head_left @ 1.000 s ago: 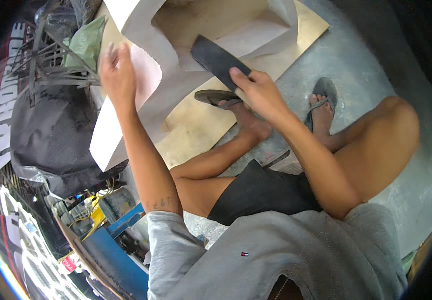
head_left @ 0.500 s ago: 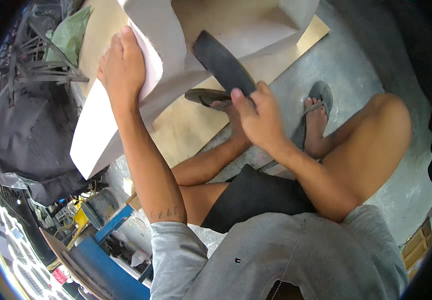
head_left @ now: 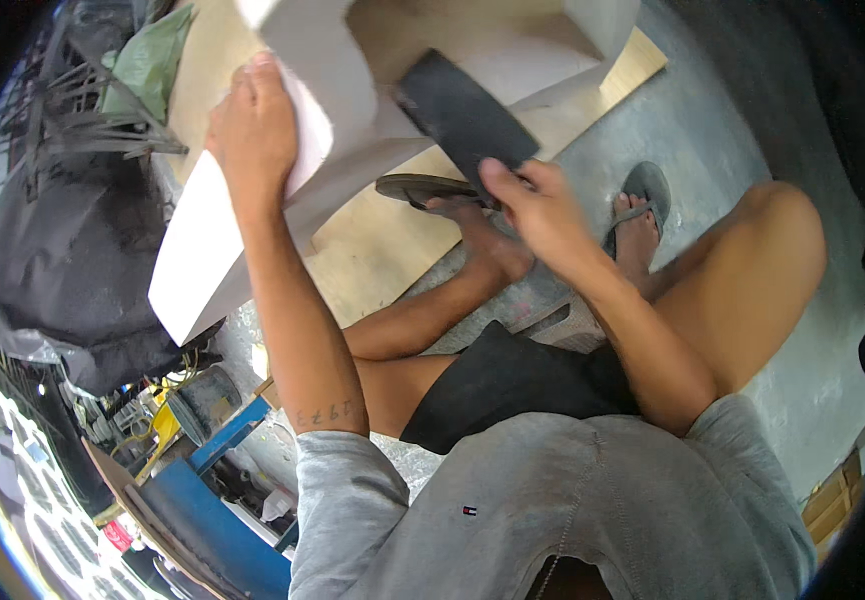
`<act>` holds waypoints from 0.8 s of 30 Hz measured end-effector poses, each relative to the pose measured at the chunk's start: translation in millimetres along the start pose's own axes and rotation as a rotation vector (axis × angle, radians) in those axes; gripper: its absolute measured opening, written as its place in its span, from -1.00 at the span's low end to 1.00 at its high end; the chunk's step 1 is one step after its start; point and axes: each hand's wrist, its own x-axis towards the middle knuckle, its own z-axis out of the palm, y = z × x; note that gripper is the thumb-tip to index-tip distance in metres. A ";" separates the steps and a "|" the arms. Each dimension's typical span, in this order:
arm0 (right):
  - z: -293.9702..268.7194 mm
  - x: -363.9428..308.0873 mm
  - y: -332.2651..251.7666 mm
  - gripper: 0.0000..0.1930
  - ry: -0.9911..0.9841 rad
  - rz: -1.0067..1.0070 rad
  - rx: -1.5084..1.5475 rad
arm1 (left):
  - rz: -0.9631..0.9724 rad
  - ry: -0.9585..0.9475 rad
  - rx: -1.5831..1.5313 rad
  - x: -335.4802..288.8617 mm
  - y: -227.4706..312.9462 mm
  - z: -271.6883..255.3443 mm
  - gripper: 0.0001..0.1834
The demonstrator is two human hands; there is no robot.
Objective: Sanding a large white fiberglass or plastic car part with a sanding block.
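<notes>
A large white piece with curved walls and a brownish hollow inside [head_left: 328, 215] leans in front of me over a wooden board. My left hand [head_left: 258, 130] lies over its left edge, fingers together and gripping it; the fingertips are partly hidden. In my right hand [head_left: 538, 205] is a flat, dark grey rectangular strip [head_left: 463, 110], like a sanding sheet or pad. Thumb and fingers close on its near end. Its far end reaches across the white piece's hollow; whether it touches the surface I cannot tell.
The wooden board [head_left: 383, 265] rests on the grey concrete floor [head_left: 753, 290]. My feet in flip-flops [head_left: 645, 190] are close by. At the left are a black covered bulk [head_left: 83, 270], dark metal bars [head_left: 103, 125] and a green bag [head_left: 153, 65]. A blue metal frame [head_left: 208, 520] stands lower left.
My right hand has moved slightly right, and the dark strip has turned to show more of its flat face. My left hand stays on the white piece's edge.
</notes>
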 end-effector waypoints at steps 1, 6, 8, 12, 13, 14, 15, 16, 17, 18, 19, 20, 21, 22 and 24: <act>-12.0 -5.7 1.8 -0.60 -0.004 -0.007 -0.003 | -0.098 0.041 -0.147 -5.9 31.6 -9.5 -0.45; -49.2 -41.9 -11.2 -0.50 -0.318 0.130 0.791 | -0.046 0.736 -0.843 -68.2 67.5 -38.7 -0.80; -57.9 -58.9 -16.2 -0.50 -0.369 0.130 0.870 | -0.083 0.734 -0.834 -120.8 94.3 -53.5 -0.81; -68.5 -74.9 -4.1 -0.51 -0.534 0.143 0.971 | -0.209 0.234 -1.231 -164.7 144.7 -59.2 -0.44; -67.8 -76.8 -4.8 -0.51 -0.548 0.140 0.974 | -0.233 0.205 -1.241 -159.2 151.4 -59.1 -0.42; -67.3 -79.8 -4.7 -0.50 -0.588 0.133 0.973 | -0.204 0.185 -1.251 -158.9 153.1 -59.1 -0.44; -67.6 -83.6 -4.4 -0.49 -0.625 0.124 0.972 | -0.174 0.162 -1.261 -159.2 153.5 -58.7 -0.45; -67.4 -87.1 -4.9 -0.51 -0.622 0.135 1.001 | -0.157 0.162 -1.261 -157.7 153.9 -56.5 -0.45; -69.9 -87.7 -3.0 -0.51 -0.621 0.118 1.005 | -0.150 0.113 -1.331 -157.0 154.5 -54.7 -0.47; -72.9 -87.2 -0.2 -0.52 -0.578 0.155 1.017 | -0.144 0.060 -1.400 -154.2 156.7 -53.7 -0.49; -75.2 -91.1 3.3 -0.54 -0.528 0.200 1.035 | -0.134 0.044 -1.400 -153.4 158.0 -56.3 -0.49; -77.7 -92.5 -1.1 -0.62 -0.518 0.203 0.993 | -0.110 0.023 -1.361 -151.9 157.9 -59.7 -0.50; -77.9 -95.6 0.1 -0.62 -0.505 0.196 1.005 | -0.088 0.002 -1.323 -150.5 159.1 -62.2 -0.51; -78.6 -94.3 0.7 -0.64 -0.472 0.214 0.989 | -0.094 0.012 -1.352 -144.7 164.9 -64.7 -0.54; -79.9 -94.8 5.7 -0.65 -0.440 0.264 0.978 | -0.119 -0.010 -1.322 -149.4 164.1 -62.3 -0.55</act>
